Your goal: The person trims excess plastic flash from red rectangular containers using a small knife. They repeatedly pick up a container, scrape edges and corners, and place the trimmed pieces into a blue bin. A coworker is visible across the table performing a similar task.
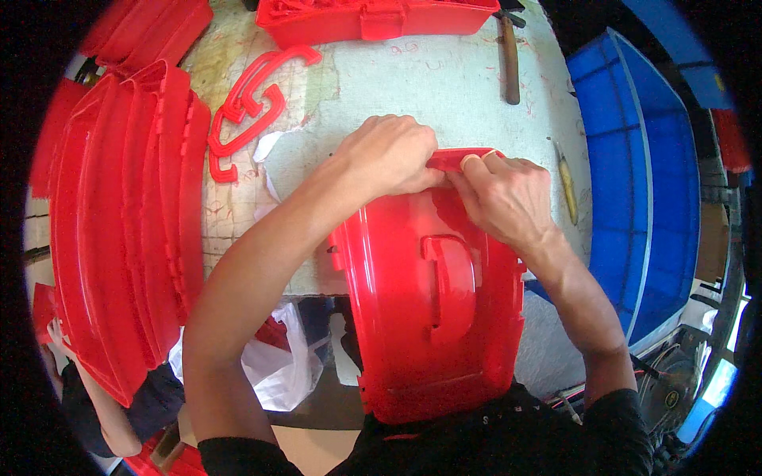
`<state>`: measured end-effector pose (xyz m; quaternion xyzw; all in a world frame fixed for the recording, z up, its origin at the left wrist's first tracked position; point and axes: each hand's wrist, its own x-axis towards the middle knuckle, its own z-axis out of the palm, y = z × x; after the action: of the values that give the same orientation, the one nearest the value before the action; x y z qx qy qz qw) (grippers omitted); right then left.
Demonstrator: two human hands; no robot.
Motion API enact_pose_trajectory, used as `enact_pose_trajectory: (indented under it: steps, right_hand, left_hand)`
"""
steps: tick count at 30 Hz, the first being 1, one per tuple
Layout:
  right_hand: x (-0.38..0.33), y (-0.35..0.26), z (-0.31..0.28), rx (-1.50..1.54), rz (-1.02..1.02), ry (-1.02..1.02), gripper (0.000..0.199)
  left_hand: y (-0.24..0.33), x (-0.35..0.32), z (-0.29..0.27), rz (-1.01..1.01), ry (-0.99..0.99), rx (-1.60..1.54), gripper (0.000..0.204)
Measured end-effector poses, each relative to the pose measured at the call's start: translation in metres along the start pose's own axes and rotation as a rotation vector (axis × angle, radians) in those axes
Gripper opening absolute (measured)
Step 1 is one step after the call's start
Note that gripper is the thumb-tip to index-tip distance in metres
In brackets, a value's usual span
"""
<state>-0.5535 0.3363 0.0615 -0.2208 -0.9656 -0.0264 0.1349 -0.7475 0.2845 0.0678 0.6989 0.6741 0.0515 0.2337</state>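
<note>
A large red plastic case shell (432, 317) with a moulded handle recess stands on edge against my body, leaning on the table's near edge. My left hand (389, 155) grips its top rim, fingers curled over the edge. Beside it, touching, my right hand (508, 194) pinches a small red clip or latch piece (454, 161) at the same rim. Both forearms come up from the lower edge.
A stack of red case shells (127, 222) stands at the left. Loose red handles (250, 107) lie on the worn table top (444, 79). A red open case (373, 17) sits at the back, a hammer (509, 59) beside it. Blue crate (647, 182) right; white bag (278, 361) below.
</note>
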Motion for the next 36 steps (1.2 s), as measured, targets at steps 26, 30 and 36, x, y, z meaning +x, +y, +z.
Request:
enact_pose_trajectory:
  steps: [26, 30, 36]
  right_hand:
    - [0.016, -0.012, 0.001, -0.233, 0.069, -0.232, 0.012]
    - [0.006, -0.016, 0.013, -0.184, 0.145, -0.113, 0.01]
    - [0.034, 0.001, -0.009, -0.531, -0.381, -0.287, 0.016]
  left_hand:
    - [0.0, 0.006, 0.005, 0.102, 0.135, 0.099, 0.031]
    - [0.002, 0.007, -0.002, 0.126, 0.076, 0.15, 0.032]
    - [0.001, 0.008, -0.002, 0.111, 0.09, 0.108, 0.026]
